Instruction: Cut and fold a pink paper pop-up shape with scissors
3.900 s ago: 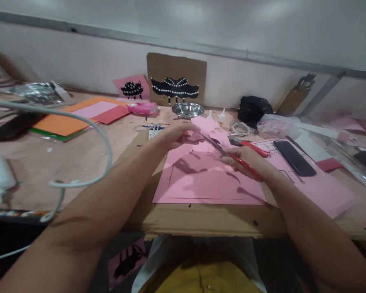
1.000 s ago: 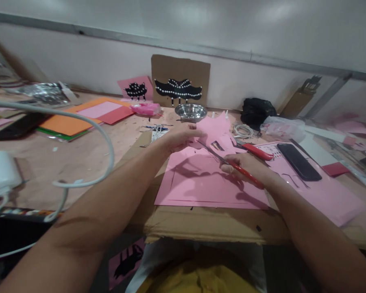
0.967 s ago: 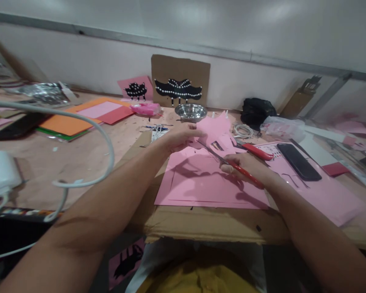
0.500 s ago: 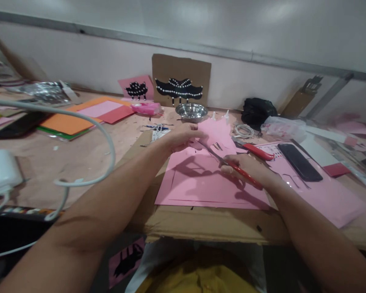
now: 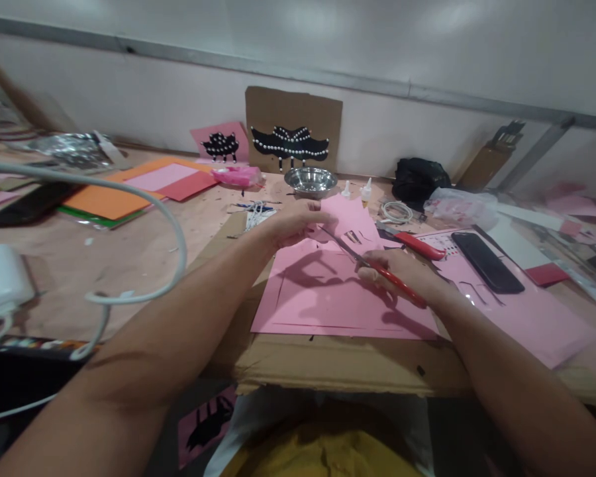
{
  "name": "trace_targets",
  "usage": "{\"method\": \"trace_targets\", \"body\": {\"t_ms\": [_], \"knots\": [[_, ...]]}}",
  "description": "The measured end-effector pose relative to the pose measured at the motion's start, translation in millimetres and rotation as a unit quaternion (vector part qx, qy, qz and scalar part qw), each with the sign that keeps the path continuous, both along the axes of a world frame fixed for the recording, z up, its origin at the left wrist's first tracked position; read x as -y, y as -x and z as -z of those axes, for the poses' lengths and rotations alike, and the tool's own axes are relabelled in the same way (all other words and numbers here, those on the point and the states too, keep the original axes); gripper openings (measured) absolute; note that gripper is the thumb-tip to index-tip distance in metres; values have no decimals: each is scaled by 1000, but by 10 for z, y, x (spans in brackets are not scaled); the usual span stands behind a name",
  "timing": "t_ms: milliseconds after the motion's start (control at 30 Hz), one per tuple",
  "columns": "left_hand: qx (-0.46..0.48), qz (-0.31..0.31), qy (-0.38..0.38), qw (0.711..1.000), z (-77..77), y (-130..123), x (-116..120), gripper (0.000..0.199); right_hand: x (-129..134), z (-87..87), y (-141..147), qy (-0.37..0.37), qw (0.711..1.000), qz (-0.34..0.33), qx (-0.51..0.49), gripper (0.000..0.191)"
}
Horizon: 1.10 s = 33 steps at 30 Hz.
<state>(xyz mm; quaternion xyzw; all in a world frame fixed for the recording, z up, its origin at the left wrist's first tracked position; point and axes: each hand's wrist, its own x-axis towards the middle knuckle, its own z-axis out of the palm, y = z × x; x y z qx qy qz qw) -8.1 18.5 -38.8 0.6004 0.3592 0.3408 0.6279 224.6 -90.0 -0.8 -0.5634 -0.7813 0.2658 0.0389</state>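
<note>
My left hand (image 5: 298, 222) pinches the left edge of a pink paper cutout (image 5: 346, 213) with a jagged top and small slots, held up above the work surface. Red-handled scissors (image 5: 396, 282) are in my right hand (image 5: 395, 270), its fingers wrapped round the handles. Their blades point up and left, at the lower left part of the cutout. Beneath both hands lies a larger pink sheet (image 5: 318, 308), on a piece of brown cardboard (image 5: 347, 364). The hands cast shadows over the sheet.
A red-handled cutter (image 5: 420, 246) and a black phone (image 5: 487, 262) lie right. Behind stand a metal bowl (image 5: 310, 181), glue bottles (image 5: 366, 191) and a cardboard panel (image 5: 294, 129) with a beaded black shape. A white cable (image 5: 171, 218) loops at left, near orange sheets (image 5: 106, 199).
The pink cutout has tipped slightly lower and left, showing more of the glue bottles behind it. Both hands keep their holds, and the scissors stay nearly in place.
</note>
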Motion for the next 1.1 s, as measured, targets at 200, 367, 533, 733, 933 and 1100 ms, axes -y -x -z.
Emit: {"method": "trace_targets", "body": {"t_ms": [200, 367, 533, 733, 933, 1100], "knots": [[-12, 2, -15, 1000, -19, -2, 10, 23, 2, 11, -10, -7, 1000, -18, -4, 42], [-23, -6, -23, 999, -50, -14, 36, 22, -10, 47, -29, -7, 1000, -19, -14, 40], [-31, -18, -20, 999, -54, -20, 38, 22, -18, 66, -36, -19, 999, -25, -13, 38], [-19, -2, -11, 1000, -75, -28, 52, 21, -15, 53, -27, -21, 999, -30, -20, 36], [-49, 6, -19, 999, -98, -22, 71, 20, -7, 32, -25, -17, 1000, -25, -8, 38], [-65, 9, -40, 997, -84, -4, 73, 22, -1, 31, -22, -12, 1000, -28, -5, 42]]}}
